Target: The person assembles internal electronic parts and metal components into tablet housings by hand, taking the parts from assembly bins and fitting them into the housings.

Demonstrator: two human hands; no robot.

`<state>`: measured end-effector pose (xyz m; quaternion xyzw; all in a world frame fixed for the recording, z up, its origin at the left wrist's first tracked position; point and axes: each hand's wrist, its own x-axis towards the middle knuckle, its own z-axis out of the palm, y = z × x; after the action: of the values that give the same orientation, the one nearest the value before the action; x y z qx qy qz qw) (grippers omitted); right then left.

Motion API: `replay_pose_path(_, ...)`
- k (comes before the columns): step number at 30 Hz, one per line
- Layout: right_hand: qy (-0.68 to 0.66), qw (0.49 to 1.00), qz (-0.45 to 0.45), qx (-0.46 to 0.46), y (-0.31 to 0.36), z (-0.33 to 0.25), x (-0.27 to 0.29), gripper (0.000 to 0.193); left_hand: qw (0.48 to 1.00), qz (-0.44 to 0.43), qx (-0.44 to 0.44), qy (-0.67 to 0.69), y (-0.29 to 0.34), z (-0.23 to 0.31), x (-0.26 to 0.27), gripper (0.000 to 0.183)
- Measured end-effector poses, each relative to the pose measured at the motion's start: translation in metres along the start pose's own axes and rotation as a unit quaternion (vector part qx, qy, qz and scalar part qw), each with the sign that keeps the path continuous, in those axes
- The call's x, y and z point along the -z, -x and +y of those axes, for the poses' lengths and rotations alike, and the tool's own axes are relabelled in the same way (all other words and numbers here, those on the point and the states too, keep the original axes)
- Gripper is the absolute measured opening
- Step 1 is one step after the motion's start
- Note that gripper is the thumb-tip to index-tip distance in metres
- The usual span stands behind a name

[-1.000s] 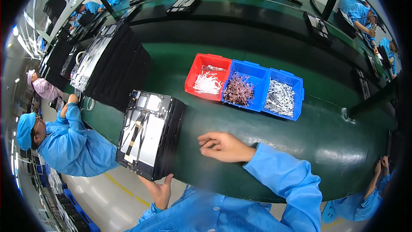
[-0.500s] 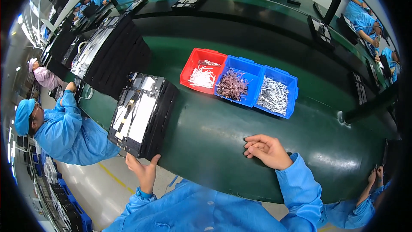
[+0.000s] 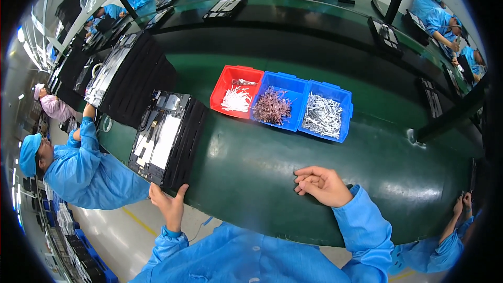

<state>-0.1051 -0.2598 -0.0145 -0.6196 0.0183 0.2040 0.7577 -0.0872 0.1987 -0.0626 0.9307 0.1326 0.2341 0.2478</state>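
A stack of black tablet-like device units (image 3: 189, 144) stands at the table's left front edge, the top one showing silver-white panels and dark ribbon cables. My left hand (image 3: 168, 208) touches its near end, thumb and fingers spread apart across the corner; parts of the fingers are behind the edge. Over the green table (image 3: 246, 199), to the right, rests my right hand (image 3: 326, 186) with its fingers curled in and the thumb against them. Whatever may be between those fingertips is too small to make out.
Ahead stand joined bins: a red bin (image 3: 218, 91) with white strips, a blue bin (image 3: 298, 91) with brownish-pink pieces, another blue bin (image 3: 343, 106) with silvery-white pieces. A taller device stack (image 3: 139, 76) is at left, beside a co-worker (image 3: 84, 162). A dark post (image 3: 450, 118) stands right.
The view has shifted a little, so the bins and stack sit slightly further left. My right hand stays curled in much the same place. My left hand remains at the stack's near end.
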Motion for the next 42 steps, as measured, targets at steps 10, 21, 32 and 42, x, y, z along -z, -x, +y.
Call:
replay_pose_path(10,0.0,1.0,0.012,-0.015,-0.001,-0.001,-0.001,0.035,1.0,-0.023,-0.013,0.0,-0.013,0.008,0.008,0.091)
replay_pose_path(21,-0.015,1.0,0.009,-0.015,-0.002,-0.004,-0.001,0.034,0.905,0.003,-0.408,0.121,-0.005,0.097,0.006,0.053)
replay_pose_path(32,-0.008,0.999,0.04,-0.023,0.001,-0.003,-0.006,0.034,0.81,-0.286,-0.336,0.387,-0.041,0.227,-0.052,0.011)
replay_pose_path(42,0.02,0.998,0.058,-0.003,-0.006,-0.007,-0.005,0.034,0.762,-0.364,-0.349,0.408,-0.008,0.216,-0.111,0.016)
